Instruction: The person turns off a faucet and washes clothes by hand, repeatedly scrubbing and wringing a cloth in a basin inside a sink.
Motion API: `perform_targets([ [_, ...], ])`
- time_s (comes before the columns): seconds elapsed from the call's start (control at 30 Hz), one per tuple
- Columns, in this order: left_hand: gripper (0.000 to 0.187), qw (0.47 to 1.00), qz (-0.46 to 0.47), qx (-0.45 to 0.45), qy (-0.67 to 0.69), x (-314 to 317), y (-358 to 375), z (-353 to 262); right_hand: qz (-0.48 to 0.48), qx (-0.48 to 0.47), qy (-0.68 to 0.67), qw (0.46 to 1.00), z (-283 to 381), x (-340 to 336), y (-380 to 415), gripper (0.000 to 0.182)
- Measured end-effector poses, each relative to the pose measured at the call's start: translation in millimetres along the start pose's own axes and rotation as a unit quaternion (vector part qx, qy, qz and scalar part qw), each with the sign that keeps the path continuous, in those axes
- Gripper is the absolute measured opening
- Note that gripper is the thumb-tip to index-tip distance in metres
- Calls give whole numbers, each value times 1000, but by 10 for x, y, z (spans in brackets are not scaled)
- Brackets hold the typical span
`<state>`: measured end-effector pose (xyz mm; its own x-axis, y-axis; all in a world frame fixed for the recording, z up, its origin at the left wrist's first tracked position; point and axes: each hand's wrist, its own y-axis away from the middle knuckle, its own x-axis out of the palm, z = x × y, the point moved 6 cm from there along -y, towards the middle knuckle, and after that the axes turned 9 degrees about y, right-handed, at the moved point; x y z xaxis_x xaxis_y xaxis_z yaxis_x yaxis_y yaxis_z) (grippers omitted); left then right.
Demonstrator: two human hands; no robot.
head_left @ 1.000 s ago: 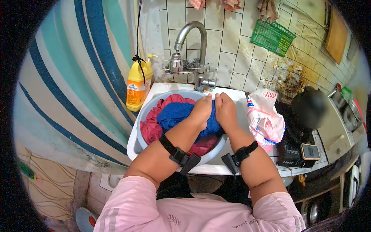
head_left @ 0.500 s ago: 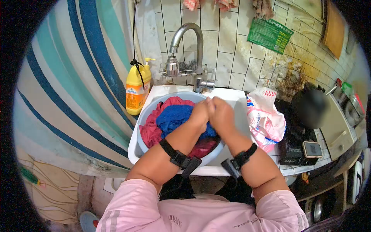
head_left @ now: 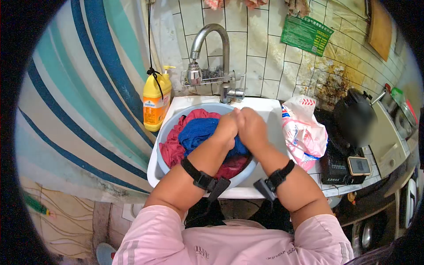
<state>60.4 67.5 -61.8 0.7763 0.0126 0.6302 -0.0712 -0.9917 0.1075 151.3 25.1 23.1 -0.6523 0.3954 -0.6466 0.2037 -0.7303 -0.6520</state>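
Blue cloth (head_left: 197, 133) — in both hands (head_left: 252, 126)

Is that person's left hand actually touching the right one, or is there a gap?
Touching. The head view shows the left hand and right hand meeting over the basin, no gap where they meet.

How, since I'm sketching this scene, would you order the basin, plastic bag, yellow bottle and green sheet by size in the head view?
1. Basin
2. Plastic bag
3. Yellow bottle and green sheet: too alike to rank
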Motion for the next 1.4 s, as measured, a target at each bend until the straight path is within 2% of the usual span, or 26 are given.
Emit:
perform_targets([
  [0.07, 48, 985, -143, -8, -101, 221, 367, -168, -29, 7, -54, 998, -370, 181, -105, 35],
  [0.13, 50, 988, -115, -3, -105, 249, 335, -145, -8, 99, -75, 992, -580, 199, -161, 39],
  [0.23, 53, 981, -103, 23, -163, 272, 312, -244, -6, 94, -105, 990, -639, 173, -161, 40],
  [0.3, 57, 977, -118, 83, -159, 215, 370, -445, 5, 109, -124, 986, -695, 198, -144, 40],
  [0.33, 55, 968, -164, 97, -163, 144, 395, -552, 28, 121, -171, 977, -749, 248, -144, 38],
  [0.4, 47, 981, -164, 101, -37, 55, 377, -659, 54, 134, -217, 965, -791, 284, -129, 38],
  [0.43, 47, 980, -166, 99, -37, -14, 338, -707, 131, 125, -198, 963, -724, 295, -114, 39],
  [0.5, 40, 955, -235, 178, -24, -262, 276, -854, 248, 122, -208, 938, -567, 262, -41, 48],
  [0.53, 40, 955, -236, 177, -25, -352, 216, -873, 249, 124, -209, 937, -574, 273, -23, 48],
  [0.6, 38, 917, -257, 302, -31, -425, 265, -1047, 246, 24, -224, 943, -440, 239, -30, 51],
  [0.63, 38, 908, -293, 295, -43, -415, 350, -1080, 246, 25, -225, 942, -426, 206, -26, 51],
  [0.73, 39, 904, -287, 316, -31, -471, 297, -1066, 268, -7, -207, 941, -360, 174, -7, 52],
  [0.77, 39, 904, -287, 315, -32, -492, 269, -1035, 189, 36, -153, 969, -448, 171, -42, 46],
  [0.8, 40, 925, -266, 269, -44, -473, 207, -957, 108, 80, -98, 986, -541, 148, -56, 41],
  [0.83, 41, 943, -244, 221, -55, -450, 149, -878, 38, 100, -125, 986, -617, 115, -90, 39],
  [0.87, 41, 943, -243, 220, -56, -444, 130, -839, 37, 102, -124, 986, -671, 145, -114, 39],
  [0.93, 40, 981, -131, 136, 40, -261, 82, -690, -142, 26, -141, 980, -660, -83, -151, 43],
  [1.0, 34, 978, -153, 143, 4, -383, -26, -646, -112, 17, -175, 978, -673, -64, -173, 40],
  [1.07, 29, 993, -86, 25, -71, -262, -20, -490, 3, -110, -148, 983, -472, 56, -151, 36],
  [1.1, 20, 990, -80, 9, -117, -251, -6, -480, 16, -113, -76, 991, -393, 85, -65, 30],
  [1.13, 20, 990, -81, 10, -116, -226, 5, -455, 16, -114, -76, 990, -383, 101, -47, 30],
  [1.2, 26, 949, -165, 71, -259, -243, 39, -485, 108, -118, -95, 983, -369, 212, -18, 29],
  [1.23, 36, 949, -186, 74, -243, -293, -5, -486, 138, -142, -89, 976, -348, 218, -25, 27],
  [1.27, 36, 949, -186, 73, -242, -315, -16, -466, 139, -142, -88, 976, -344, 206, -35, 27],
  [1.33, 37, 952, -204, 64, -219, -242, 107, -492, 244, -112, -5, 963, -298, 236, -27, 34],
  [1.4, 39, 954, -201, 73, -212, -181, 181, -527, 245, -132, -11, 961, -211, 156, 9, 39],
])
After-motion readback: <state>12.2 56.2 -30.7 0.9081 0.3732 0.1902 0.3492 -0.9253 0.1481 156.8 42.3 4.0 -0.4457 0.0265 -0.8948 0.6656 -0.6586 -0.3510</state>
